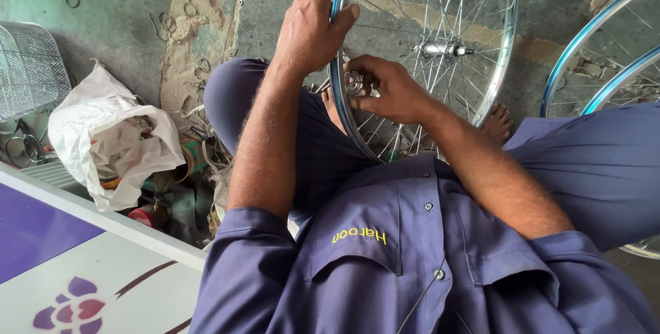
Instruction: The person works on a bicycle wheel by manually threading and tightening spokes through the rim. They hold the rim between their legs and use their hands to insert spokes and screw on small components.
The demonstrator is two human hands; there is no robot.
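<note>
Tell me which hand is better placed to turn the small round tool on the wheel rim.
Probably the right hand: its fingers already pinch the small round tool at the rim of the bicycle wheel. The left hand has its grip on the rim higher up, steadying it.

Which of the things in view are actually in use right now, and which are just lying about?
In use:
- wheel, upright between the knees
- left hand, gripping its rim
- right hand, holding a small round tool at the rim

Lying about:
- white bag
- wire basket
- second wheel
- loose rings on the floor
- white board
</note>
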